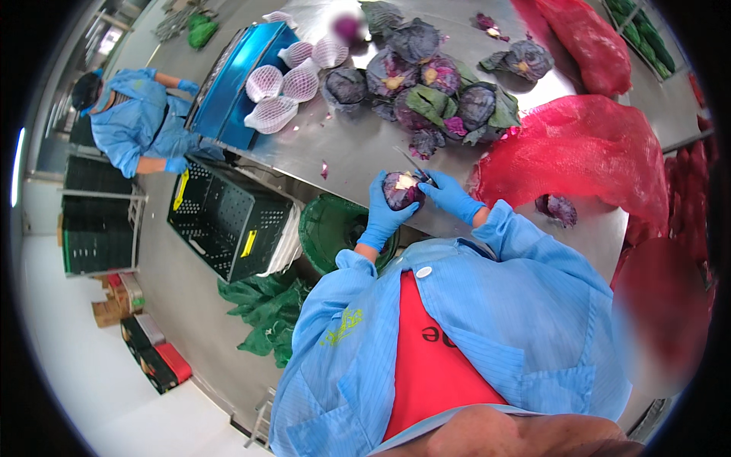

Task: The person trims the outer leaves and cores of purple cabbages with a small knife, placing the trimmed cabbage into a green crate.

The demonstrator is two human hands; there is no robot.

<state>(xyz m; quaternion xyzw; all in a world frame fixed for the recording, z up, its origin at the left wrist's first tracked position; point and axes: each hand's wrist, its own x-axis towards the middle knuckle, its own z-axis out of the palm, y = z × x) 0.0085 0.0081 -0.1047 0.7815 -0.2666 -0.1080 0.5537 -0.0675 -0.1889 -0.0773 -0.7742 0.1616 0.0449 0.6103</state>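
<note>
My left hand [384, 212], in a blue glove, holds a small red cabbage [398, 197] whose pale cut stem end faces up. On the right, my right hand [448, 196], gloved too, grips a knife [416, 165] by its dark handle, with the fingers against the cabbage and the thin blade pointing away towards the upper left. Beyond both hands, a heap of red cabbages [392, 73] with dark and green outer leaves lies on the steel table [342, 154]. Cabbages in white foam nets [300, 81] lie left of the heap.
Red mesh sacks [577, 151] cover the table's right side. A blue metal box [245, 85] stands at the left end. Below the near edge are a green bin [325, 228] and a black crate [228, 217]. A person [134, 123] in blue stands beyond the crate.
</note>
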